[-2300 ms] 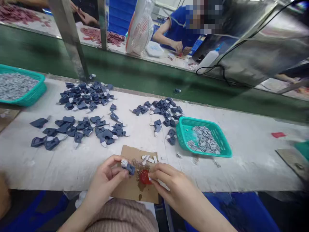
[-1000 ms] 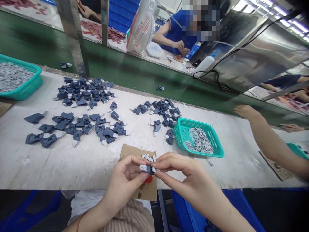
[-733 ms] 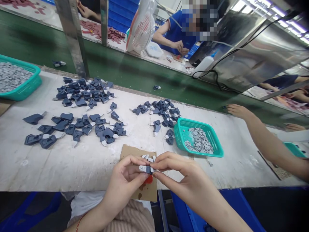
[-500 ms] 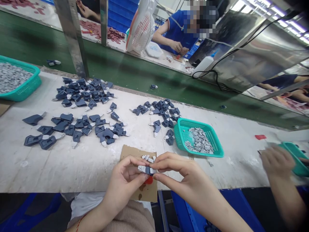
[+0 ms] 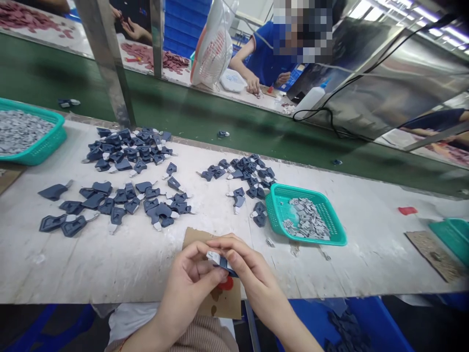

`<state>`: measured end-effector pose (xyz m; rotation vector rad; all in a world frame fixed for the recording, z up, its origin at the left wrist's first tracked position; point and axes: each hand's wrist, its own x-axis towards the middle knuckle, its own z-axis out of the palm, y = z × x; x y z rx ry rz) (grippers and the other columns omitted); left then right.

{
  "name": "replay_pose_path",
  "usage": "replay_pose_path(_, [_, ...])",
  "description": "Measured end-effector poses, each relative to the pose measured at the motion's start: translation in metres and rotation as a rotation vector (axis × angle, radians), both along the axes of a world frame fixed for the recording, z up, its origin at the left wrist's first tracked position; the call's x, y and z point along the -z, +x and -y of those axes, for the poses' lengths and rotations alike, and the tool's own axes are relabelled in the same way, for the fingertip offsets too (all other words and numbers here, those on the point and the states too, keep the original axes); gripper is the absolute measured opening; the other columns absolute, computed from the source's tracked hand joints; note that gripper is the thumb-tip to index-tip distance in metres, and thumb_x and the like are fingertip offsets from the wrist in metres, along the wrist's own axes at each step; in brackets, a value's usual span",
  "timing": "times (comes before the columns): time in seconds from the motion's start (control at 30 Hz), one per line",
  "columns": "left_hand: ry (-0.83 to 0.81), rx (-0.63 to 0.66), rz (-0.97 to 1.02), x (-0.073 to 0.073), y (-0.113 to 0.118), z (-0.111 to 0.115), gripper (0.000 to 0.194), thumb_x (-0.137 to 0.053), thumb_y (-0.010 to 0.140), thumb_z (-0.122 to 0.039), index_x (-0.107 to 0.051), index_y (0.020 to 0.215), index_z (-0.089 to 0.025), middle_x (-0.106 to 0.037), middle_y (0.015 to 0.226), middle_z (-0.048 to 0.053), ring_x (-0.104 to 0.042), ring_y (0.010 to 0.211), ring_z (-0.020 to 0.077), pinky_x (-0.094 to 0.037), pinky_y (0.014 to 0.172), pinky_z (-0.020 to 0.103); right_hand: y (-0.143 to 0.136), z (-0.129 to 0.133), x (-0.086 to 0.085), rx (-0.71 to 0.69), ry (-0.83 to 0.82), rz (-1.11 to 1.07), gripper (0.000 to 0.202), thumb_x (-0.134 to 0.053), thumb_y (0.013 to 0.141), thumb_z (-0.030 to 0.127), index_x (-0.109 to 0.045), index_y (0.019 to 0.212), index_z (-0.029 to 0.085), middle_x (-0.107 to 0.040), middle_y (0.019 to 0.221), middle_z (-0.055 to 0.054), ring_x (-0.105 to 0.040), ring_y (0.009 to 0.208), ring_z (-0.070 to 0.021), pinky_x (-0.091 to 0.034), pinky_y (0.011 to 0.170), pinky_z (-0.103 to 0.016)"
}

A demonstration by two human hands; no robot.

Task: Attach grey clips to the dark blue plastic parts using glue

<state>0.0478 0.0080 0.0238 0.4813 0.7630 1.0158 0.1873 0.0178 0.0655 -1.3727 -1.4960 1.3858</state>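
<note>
Between my two hands is a small dark blue plastic part with a light grey end piece (image 5: pixel 214 257). My left hand (image 5: pixel 190 281) pinches it from the left, thumb below and fingers behind. My right hand (image 5: pixel 252 276) closes on its right end, with the thumb pressed on top and the fingers wrapped over the far side. Under the hands lies a piece of brown cardboard (image 5: pixel 227 304) with dark stains, and a red round thing (image 5: pixel 225 283) shows on it just below the part. My fingers hide some of the part.
Piles of similar blue parts (image 5: pixel 126 149) lie at left and centre (image 5: pixel 245 168). A green basket of grey pieces (image 5: pixel 342 234) stands right, another basket (image 5: pixel 54 142) far left. Across the green belt (image 5: pixel 176 105), a co-worker (image 5: pixel 264 54) works beside a fan (image 5: pixel 212 46).
My right hand has turned and closed further over the part. The co-worker's blurred hand at the right has left the view, baring a cardboard sheet. Blue parts on the belt have shifted left.
</note>
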Motion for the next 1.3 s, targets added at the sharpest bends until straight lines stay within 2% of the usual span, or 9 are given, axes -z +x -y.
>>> replay_pose_path(0.27, [0.022, 0.053, -0.069, -0.002, 0.001, -0.008, 0.02, -0.08, 0.076, -0.028, -0.065, 0.084, -0.019, -0.07, 0.074, 0.0, -0.065, 0.063, 0.0121, -0.054, 0.064, 0.023, 0.006, -0.002, 0.005, 0.041, -0.087, -0.16, 0.034, -0.049, 0.096, 0.052, -0.069, 0.108, 0.027, -0.068, 0.109, -0.006, -0.063, 0.109, -0.0222, -0.049, 0.092, -0.033])
replay_pose_path(0.47, [0.071, 0.083, -0.051, -0.009, 0.011, -0.018, 0.019, -0.079, 0.078, -0.029, -0.067, 0.089, -0.019, -0.07, 0.086, 0.002, -0.064, 0.071, 0.0119, -0.052, 0.071, 0.023, 0.007, -0.001, 0.007, 0.138, -0.012, -0.101, 0.031, -0.048, 0.097, 0.047, -0.067, 0.111, 0.027, -0.069, 0.108, -0.005, -0.064, 0.103, -0.0204, -0.05, 0.089, -0.031])
replay_pose_path(0.57, [0.008, 0.133, -0.056, -0.014, 0.011, -0.03, 0.025, -0.079, 0.078, -0.031, -0.069, 0.097, -0.019, -0.072, 0.095, 0.005, -0.065, 0.081, 0.0147, -0.052, 0.07, 0.022, 0.028, -0.005, 0.007, 0.201, 0.038, -0.072, 0.039, -0.04, 0.099, 0.051, -0.067, 0.111, 0.026, -0.072, 0.097, -0.006, -0.067, 0.089, -0.0197, -0.054, 0.078, -0.031])
replay_pose_path(0.63, [-0.087, 0.142, -0.093, -0.018, 0.007, -0.042, 0.029, -0.076, 0.081, -0.032, -0.069, 0.106, -0.02, -0.072, 0.105, 0.008, -0.065, 0.085, 0.016, -0.054, 0.071, 0.024, 0.058, -0.013, 0.005, 0.297, 0.136, 0.1, 0.037, -0.044, 0.098, 0.05, -0.067, 0.11, 0.025, -0.072, 0.094, -0.006, -0.066, 0.083, -0.02, -0.055, 0.073, -0.031])
replay_pose_path(0.77, [-0.16, 0.102, -0.209, -0.024, -0.008, -0.078, 0.033, -0.073, 0.083, -0.03, -0.067, 0.113, -0.018, -0.071, 0.112, 0.011, -0.065, 0.087, 0.0168, -0.054, 0.075, 0.026, 0.144, -0.045, 0.004, 0.475, 0.281, 0.773, 0.033, -0.047, 0.093, 0.044, -0.067, 0.108, 0.023, -0.07, 0.109, -0.009, -0.067, 0.087, -0.0223, -0.054, 0.07, -0.033])
replay_pose_path(0.87, [-0.075, 0.057, -0.338, -0.028, -0.015, -0.106, 0.037, -0.078, 0.077, -0.029, -0.066, 0.11, -0.017, -0.073, 0.108, 0.01, -0.063, 0.081, 0.0147, -0.052, 0.072, 0.025, 0.199, -0.075, 0.013, 0.504, 0.279, 0.91, 0.031, -0.048, 0.087, 0.037, -0.069, 0.1, 0.018, -0.071, 0.106, -0.013, -0.066, 0.084, -0.0255, -0.052, 0.073, -0.038])
replay_pose_path(0.93, [0.015, 0.047, -0.433, -0.03, -0.018, -0.126, 0.042, -0.079, 0.075, -0.033, -0.065, 0.111, -0.017, -0.073, 0.108, 0.011, -0.064, 0.081, 0.0157, -0.051, 0.072, 0.025, 0.221, -0.093, 0.021, 0.49, 0.264, 0.976, 0.03, -0.05, 0.084, 0.036, -0.07, 0.093, 0.017, -0.073, 0.099, -0.014, -0.067, 0.085, -0.0282, -0.052, 0.076, -0.041])
replay_pose_path(1.1, [0.304, -0.046, -0.773, -0.031, -0.023, -0.192, 0.044, -0.072, 0.077, -0.044, -0.061, 0.108, -0.014, -0.074, 0.111, 0.017, -0.069, 0.086, 0.0219, -0.054, 0.076, 0.032, 0.232, -0.116, 0.036, 0.417, 0.257, 1.073, 0.025, -0.052, 0.08, 0.032, -0.07, 0.079, 0.016, -0.072, 0.091, -0.017, -0.068, 0.084, -0.0324, -0.051, 0.076, -0.044])
replay_pose_path(1.3, [0.412, -0.137, -1.199, -0.017, -0.036, -0.297, 0.03, -0.07, 0.082, -0.028, -0.061, 0.105, -0.012, -0.072, 0.107, 0.013, -0.067, 0.092, 0.0223, -0.052, 0.082, 0.036, 0.232, -0.119, 0.039, 0.309, 0.256, 1.023, 0.022, -0.05, 0.078, 0.028, -0.071, 0.074, 0.02, -0.075, 0.085, -0.013, -0.07, 0.076, -0.0328, -0.054, 0.069, -0.044])
